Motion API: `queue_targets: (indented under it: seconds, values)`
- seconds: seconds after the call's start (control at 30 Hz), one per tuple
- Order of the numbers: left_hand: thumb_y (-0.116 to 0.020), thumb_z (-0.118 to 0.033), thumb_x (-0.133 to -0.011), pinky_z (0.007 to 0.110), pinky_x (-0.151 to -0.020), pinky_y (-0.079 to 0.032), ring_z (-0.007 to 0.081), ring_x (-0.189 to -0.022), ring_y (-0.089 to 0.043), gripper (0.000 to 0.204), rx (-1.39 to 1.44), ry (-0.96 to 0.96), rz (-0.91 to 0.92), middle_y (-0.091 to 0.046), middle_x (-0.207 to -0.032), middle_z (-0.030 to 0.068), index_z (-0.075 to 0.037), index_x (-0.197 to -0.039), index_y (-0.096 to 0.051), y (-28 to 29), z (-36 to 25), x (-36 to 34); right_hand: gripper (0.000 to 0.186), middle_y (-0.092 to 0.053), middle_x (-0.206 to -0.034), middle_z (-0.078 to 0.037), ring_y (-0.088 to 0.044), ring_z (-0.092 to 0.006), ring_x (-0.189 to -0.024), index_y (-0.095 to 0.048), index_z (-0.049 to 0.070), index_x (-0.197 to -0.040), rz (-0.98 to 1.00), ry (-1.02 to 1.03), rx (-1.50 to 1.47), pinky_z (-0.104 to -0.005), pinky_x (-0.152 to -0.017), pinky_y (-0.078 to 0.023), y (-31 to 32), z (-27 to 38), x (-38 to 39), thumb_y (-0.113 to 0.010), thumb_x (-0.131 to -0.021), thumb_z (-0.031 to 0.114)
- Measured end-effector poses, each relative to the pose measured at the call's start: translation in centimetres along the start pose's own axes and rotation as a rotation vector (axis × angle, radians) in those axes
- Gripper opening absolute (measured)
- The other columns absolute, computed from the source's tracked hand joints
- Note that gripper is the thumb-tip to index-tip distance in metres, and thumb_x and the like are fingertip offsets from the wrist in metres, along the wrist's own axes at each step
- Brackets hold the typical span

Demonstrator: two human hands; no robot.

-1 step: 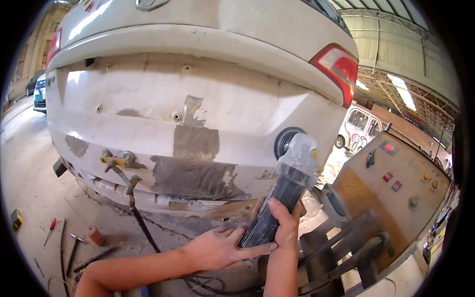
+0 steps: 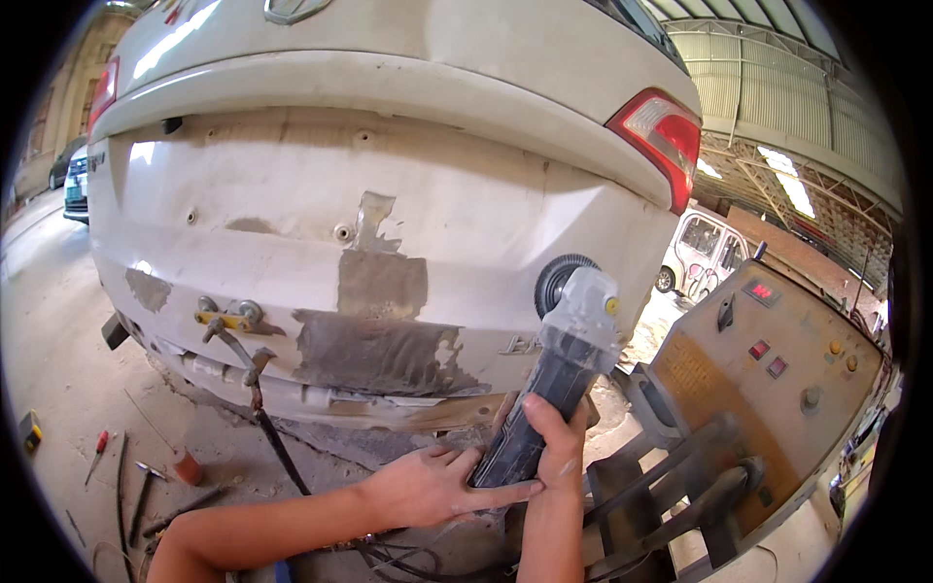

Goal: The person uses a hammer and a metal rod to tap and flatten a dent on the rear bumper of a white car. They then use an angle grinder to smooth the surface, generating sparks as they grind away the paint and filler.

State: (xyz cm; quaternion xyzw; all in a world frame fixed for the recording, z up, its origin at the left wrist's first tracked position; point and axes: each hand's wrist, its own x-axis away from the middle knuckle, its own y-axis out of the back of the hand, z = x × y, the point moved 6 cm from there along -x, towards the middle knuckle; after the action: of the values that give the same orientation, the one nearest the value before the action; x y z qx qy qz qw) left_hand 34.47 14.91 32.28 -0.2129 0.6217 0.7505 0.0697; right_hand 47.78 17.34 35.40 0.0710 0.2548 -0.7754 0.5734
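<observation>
Both my hands hold an angle grinder (image 2: 564,364), its grey-white head up and its dark body slanting down toward me. My right hand (image 2: 556,437) closes round the body from the right, thumb on top. My left hand (image 2: 428,486) grips the lower end, one finger stretched across toward my right wrist. A black ribbed disc (image 2: 559,284) on the head is at or against the right side of the white car's rear panel (image 2: 486,253); I cannot tell whether it touches. Bare grey-brown patches (image 2: 374,350) show left of the grinder.
A yellow clamp (image 2: 233,316) with a cable sits on the panel's left. A control machine (image 2: 777,369) with thick cables stands close on my right. A hammer (image 2: 146,481), a red-handled screwdriver (image 2: 97,455) and an orange-brown cup (image 2: 189,468) are on the floor at left.
</observation>
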Motion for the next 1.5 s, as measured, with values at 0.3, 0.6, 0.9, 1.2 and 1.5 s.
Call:
queue_targets:
  seconds: [0.3, 0.6, 0.9, 1.2, 1.5]
  values:
    - [-0.050, -0.017, -0.082, 0.027, -0.049, -0.050, 0.0224, -0.055, -0.055, 0.062, -0.089, -0.194, -0.169, -0.048, -0.080, 0.0118, -0.042, -0.135, -0.031, -3.4, 1.0, -0.7, 0.028, -0.058, -0.069, -0.011, -0.058, -0.0198, -0.055, -0.053, -0.003, -0.089, -0.120, -0.078, -0.098, -0.0299, -0.051, -0.048, 2.0, -1.6, -0.4, -0.066, -0.068, 0.008]
    - [-0.063, -0.027, -0.080, 0.039, -0.063, -0.052, 0.0388, -0.078, -0.059, 0.063, 0.486, 0.236, -0.361, -0.045, -0.110, 0.0259, -0.024, -0.136, -0.034, -9.2, 1.9, 0.7, 0.032, -0.058, -0.078, -0.006, -0.057, -0.0134, -0.065, -0.055, -0.003, -0.091, -0.143, 0.021, 0.113, -0.0266, -0.060, -0.047, 1.3, -3.1, -1.4, -0.073, -0.066, 0.005]
    - [-0.066, -0.025, -0.079, 0.046, -0.080, -0.043, 0.0456, -0.095, -0.047, 0.074, 0.781, 0.407, -0.556, -0.039, -0.114, 0.0311, 0.004, -0.132, -0.023, -10.9, 2.2, 0.6, 0.031, -0.058, -0.081, -0.005, -0.056, -0.0125, -0.068, -0.057, -0.003, -0.090, -0.215, 0.125, 0.086, -0.0254, -0.061, -0.046, 0.4, -3.2, -2.5, -0.073, -0.066, 0.007]
    - [-0.066, -0.022, -0.078, 0.045, -0.074, -0.044, 0.0436, -0.087, -0.048, 0.075, 0.730, 0.418, -0.659, -0.042, -0.103, 0.0280, 0.004, -0.133, -0.023, -11.4, 2.7, 1.2, 0.027, -0.058, -0.078, -0.004, -0.055, -0.0110, -0.065, -0.057, -0.002, -0.087, -0.156, 0.083, 0.120, -0.0249, -0.058, -0.045, -0.2, -4.7, -2.8, -0.072, -0.066, 0.006]
    - [-0.066, -0.021, -0.077, 0.045, -0.072, -0.044, 0.0421, -0.086, -0.049, 0.076, 0.720, 0.379, -0.723, -0.043, -0.103, 0.0263, 0.001, -0.135, -0.021, -11.3, 2.6, 1.2, 0.028, -0.058, -0.077, -0.004, -0.055, -0.0106, -0.064, -0.057, -0.002, -0.087, -0.135, 0.075, 0.153, -0.0242, -0.059, -0.045, 0.6, -5.4, -2.9, -0.073, -0.067, 0.007]
